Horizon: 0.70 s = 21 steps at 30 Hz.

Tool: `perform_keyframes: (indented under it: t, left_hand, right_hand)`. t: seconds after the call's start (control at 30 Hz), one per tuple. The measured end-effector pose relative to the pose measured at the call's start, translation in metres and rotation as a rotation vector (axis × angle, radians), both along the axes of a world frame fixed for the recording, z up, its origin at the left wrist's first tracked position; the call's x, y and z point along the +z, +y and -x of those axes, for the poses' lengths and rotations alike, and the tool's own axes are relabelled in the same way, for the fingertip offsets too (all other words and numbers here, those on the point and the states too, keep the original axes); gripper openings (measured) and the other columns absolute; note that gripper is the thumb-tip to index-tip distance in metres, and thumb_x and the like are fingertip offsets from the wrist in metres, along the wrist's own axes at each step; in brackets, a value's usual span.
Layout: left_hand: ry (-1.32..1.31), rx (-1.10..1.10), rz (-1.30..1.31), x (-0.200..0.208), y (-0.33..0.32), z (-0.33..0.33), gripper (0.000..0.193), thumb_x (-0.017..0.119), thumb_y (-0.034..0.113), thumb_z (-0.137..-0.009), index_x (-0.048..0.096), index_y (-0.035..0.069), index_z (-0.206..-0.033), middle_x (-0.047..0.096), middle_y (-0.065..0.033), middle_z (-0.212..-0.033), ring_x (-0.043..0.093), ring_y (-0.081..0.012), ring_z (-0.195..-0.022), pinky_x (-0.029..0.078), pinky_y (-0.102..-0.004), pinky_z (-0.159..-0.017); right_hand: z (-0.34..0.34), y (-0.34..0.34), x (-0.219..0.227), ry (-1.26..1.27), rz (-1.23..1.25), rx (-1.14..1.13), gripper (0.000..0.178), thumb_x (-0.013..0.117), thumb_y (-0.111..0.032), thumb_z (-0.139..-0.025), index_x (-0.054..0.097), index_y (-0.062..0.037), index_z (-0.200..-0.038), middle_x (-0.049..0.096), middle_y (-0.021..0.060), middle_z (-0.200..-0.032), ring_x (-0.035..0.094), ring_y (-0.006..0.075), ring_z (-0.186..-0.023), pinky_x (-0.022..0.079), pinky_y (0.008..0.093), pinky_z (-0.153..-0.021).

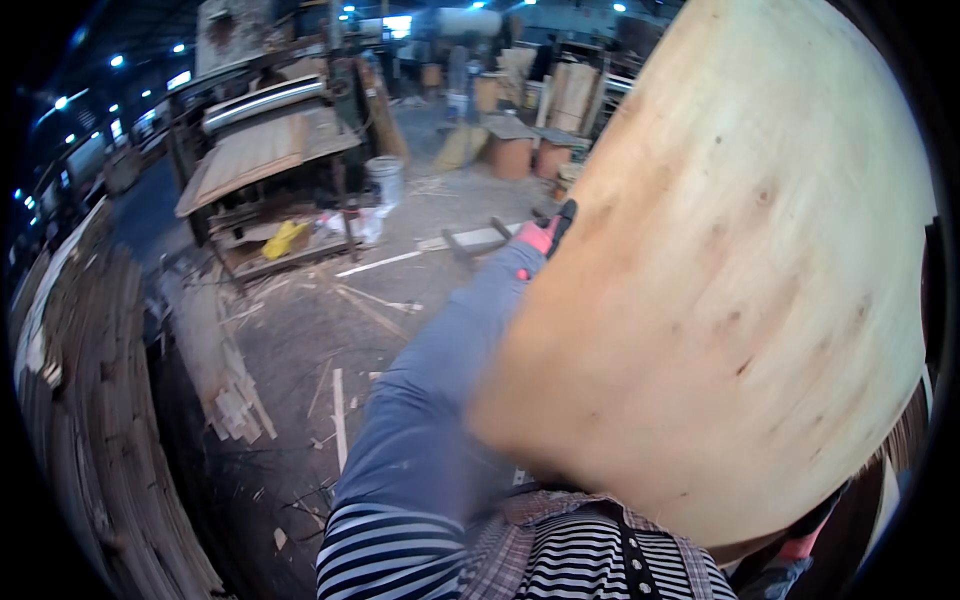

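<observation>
A large pale wood veneer sheet (740, 270) with knots and brown stains fills the right side, upright and bowed, its lower left corner blurred. My left hand (545, 235), in a pink and black glove, grips its left edge with the arm stretched forward; dark fingertips show along that edge. At the lower right, my right hand (805, 540), in a similar glove, is at the sheet's bottom edge. Most of its fingers are hidden by the sheet, but it appears closed on that edge.
A tall stack of veneer sheets (95, 400) stands at the left. Wood strips (225, 370) and scraps litter the floor. Ahead left is a roller machine (265, 150) with a sloping board, beside a white bucket (384, 180). More stacked sheets (908, 430) lie at the right.
</observation>
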<state>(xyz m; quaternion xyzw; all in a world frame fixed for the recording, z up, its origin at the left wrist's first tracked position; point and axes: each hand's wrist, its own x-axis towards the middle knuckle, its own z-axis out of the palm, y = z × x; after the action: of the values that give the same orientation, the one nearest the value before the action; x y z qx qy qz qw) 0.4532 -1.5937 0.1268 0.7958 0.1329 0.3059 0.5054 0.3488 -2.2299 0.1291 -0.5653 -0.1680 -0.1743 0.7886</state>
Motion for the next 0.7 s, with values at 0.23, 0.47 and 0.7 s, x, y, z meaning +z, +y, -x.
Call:
perform_keyframes:
  t: [0.23,0.47,0.7]
  left_hand:
    - [0.058,0.398,-0.011,-0.042,0.206,0.086,0.052,0.039,0.046,-0.082,0.051,0.002,-0.106,0.056,-0.0231,-0.094,0.054,-0.0364,-0.088,0.043,-0.0391,-0.073]
    - [0.207,0.858,0.012,-0.058,0.405,0.195,0.049,0.040,0.044,-0.082,0.052,0.003,-0.106,0.055,-0.0230,-0.095,0.054,-0.0369,-0.086,0.043,-0.0394,-0.072]
    - [0.290,1.135,0.018,-0.055,0.592,0.276,0.046,0.041,0.041,-0.083,0.052,0.003,-0.105,0.055,-0.0228,-0.096,0.054,-0.0373,-0.085,0.043,-0.0398,-0.070]
  right_hand:
    - [-0.223,0.154,-0.056,-0.005,-0.077,0.308,0.059,0.032,-0.049,-0.085,0.029,-0.0085,-0.127,0.039,0.0052,-0.124,0.040,0.0205,-0.110,0.031,0.0319,-0.094]
    - [-0.356,0.480,-0.032,-0.042,0.037,0.714,0.055,0.030,-0.043,-0.088,0.025,-0.0064,-0.129,0.033,0.0064,-0.129,0.037,0.0195,-0.113,0.030,0.0328,-0.096]
    - [-0.373,0.822,-0.016,0.031,-0.014,1.037,0.061,0.030,-0.049,-0.085,0.025,-0.0068,-0.129,0.039,0.0090,-0.125,0.042,0.0230,-0.110,0.034,0.0350,-0.093]
